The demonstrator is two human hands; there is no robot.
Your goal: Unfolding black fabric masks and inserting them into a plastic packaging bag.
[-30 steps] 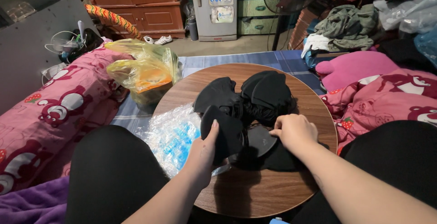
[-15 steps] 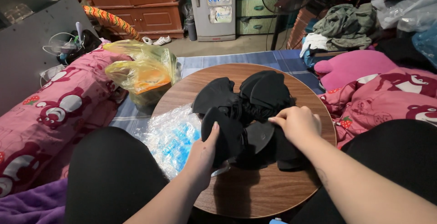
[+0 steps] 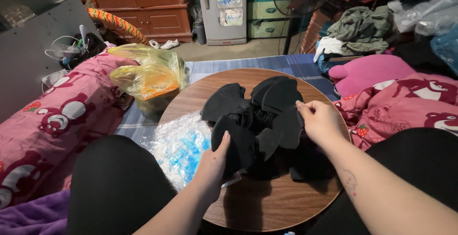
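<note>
At the far left a pink bedspread (image 3: 57, 120) with cartoon bears lies beside the round wooden surface (image 3: 281, 201), and a yellow plastic bag (image 3: 148, 77) sits just off the surface's far-left edge. A crinkled clear plastic bag (image 3: 179, 144) with blue print inside overlaps the surface's left edge, next to the person's knee.

The left hand (image 3: 214, 161) comes up from the near edge and is curled around the near-left part of a heap of black fabric pieces (image 3: 257, 115), thumb raised against one rounded flap. The heap (flat, petal-like cut shapes, stacked and overlapping) covers the middle of the surface and reaches toward its far edge.

The right hand (image 3: 319, 120) is at the heap's right side, fingers pinching the edge of one black piece, close to the surface's right edge. Whether that piece is lifted clear of the rest I cannot tell.

Past the right edge lie a pink plush cushion (image 3: 367, 70) and, farther back, a pile of grey-green clothes (image 3: 362, 27).
</note>
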